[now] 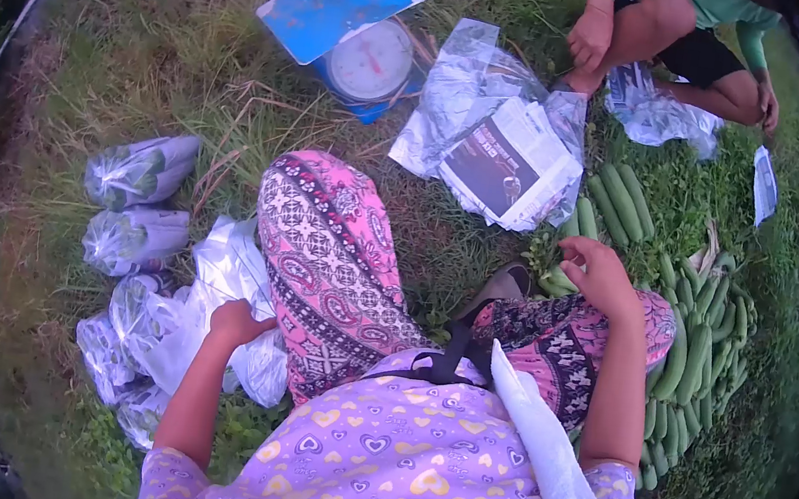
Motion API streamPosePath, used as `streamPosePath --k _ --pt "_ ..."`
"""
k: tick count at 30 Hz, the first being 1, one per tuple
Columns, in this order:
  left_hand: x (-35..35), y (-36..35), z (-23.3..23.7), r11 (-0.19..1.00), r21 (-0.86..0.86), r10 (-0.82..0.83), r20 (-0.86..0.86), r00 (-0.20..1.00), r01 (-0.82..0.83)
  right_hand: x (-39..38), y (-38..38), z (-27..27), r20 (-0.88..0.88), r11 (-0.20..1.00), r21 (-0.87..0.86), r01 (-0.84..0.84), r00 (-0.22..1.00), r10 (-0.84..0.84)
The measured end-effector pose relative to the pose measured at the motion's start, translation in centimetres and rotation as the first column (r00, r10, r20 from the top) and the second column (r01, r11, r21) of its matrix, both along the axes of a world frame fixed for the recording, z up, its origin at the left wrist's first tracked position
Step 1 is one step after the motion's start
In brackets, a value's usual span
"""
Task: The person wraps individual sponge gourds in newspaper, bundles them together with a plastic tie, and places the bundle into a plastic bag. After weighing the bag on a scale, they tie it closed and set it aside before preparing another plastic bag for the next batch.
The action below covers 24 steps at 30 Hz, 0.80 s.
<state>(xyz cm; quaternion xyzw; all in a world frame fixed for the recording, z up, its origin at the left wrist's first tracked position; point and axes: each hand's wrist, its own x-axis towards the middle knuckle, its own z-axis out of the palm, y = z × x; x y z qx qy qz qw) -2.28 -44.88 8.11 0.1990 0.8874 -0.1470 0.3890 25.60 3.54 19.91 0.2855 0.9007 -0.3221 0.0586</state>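
Note:
My left hand (pixel 236 324) is beside my left knee, against a clear plastic bag (pixel 235 258) on the grass. Its thumb points to the right, while the other fingers are hidden, so its grip does not show. Above my right knee is my right hand (pixel 605 280), its fingers apart and slightly bent, holding nothing. Near those fingertips lie a few green cucumbers (pixel 580 221). A large heap of cucumbers (pixel 696 359) spreads along my right side. In front of me, folded newspaper sheets (pixel 512 163) rest on clear plastic sheeting (pixel 436 103).
Several filled plastic packs (pixel 142 170) lie on the grass at left. Ahead stands a dial scale (pixel 371 62) with a blue tray (pixel 336 4). Another person (pixel 652 20) squats at the upper right beside more plastic and paper (pixel 659 117).

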Motion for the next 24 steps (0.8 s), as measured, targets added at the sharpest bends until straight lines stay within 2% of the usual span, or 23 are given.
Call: streamPosePath --k 1,6,8,11,14,15,18,19,22,24 --pt "1.2 0.2 -0.3 0.999 0.011 -0.030 -0.041 0.999 0.030 0.0 -0.2 0.9 0.063 1.000 0.025 0.007 0.998 -0.008" --pt "2.3 -2.3 -3.9 0.990 0.025 -0.133 -0.127 0.983 0.137 2.0 0.9 0.7 -0.060 1.000 0.000 -0.006 0.998 0.006" --pt "1.0 -3.9 -4.9 0.991 0.093 -0.077 -0.198 0.977 0.097 2.8 1.4 0.8 -0.080 1.000 0.009 -0.014 0.997 0.015" --pt "-2.2 -7.2 -5.4 0.932 0.291 -0.156 -0.221 0.963 0.218 3.9 1.3 0.8 -0.093 1.000 -0.001 -0.012 0.996 0.012" --pt "-2.3 -5.5 -0.4 0.941 0.339 0.053 -0.198 0.979 0.017 4.5 1.1 0.9 -0.107 1.000 0.021 -0.023 0.994 0.025" --pt "-2.5 -5.4 0.3 0.941 0.340 0.089 -0.238 0.967 -0.003 4.6 1.0 1.0 -0.116 1.000 0.021 -0.018 0.993 0.020" --pt "-2.3 -4.9 2.7 0.861 0.492 0.276 -0.247 0.929 -0.125 4.6 0.7 1.5 -0.134 1.000 0.016 -0.017 0.991 0.019" --pt "-2.9 -6.3 1.6 0.716 0.644 0.413 -0.083 0.907 -0.267 4.6 0.6 1.7 -0.138 1.000 0.013 -0.022 0.990 0.023" --pt "-2.7 -7.1 1.6 0.453 0.652 0.597 0.284 0.750 -0.608 4.2 0.4 2.3 -0.145 0.999 -0.011 -0.039 0.989 0.037" --pt "-1.9 -7.1 3.1 0.555 0.647 0.547 0.190 0.815 -0.523 3.8 0.3 2.7 -0.176 0.998 -0.010 -0.069 0.982 0.066"
